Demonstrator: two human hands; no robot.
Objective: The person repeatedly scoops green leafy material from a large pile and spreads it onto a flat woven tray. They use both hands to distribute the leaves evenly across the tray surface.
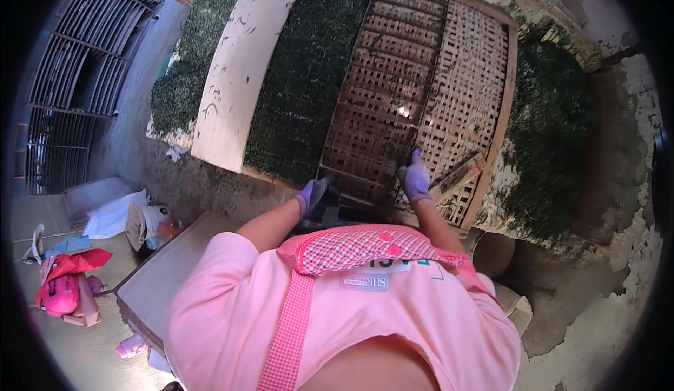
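Before me lies a long brown slatted panel, with a grid of holes showing between its slats. My left hand, in a purple and dark grey glove, is at the panel's near left corner. At its near right edge is my right hand, gloved alike, with the thumb pointing away from me along the edge. Both hands seem to grip the panel, though their fingertips are hidden. Left of it stretches a dark green layer of shredded leaves. To the right shows a woven lattice mat with leaf scraps on it.
A short wooden strip lies on the lattice near my right hand. Beyond the leaf layer is a pale board. Leaf heaps flank the table, at left and right. A barred metal gate stands far left; bags lie lower left.
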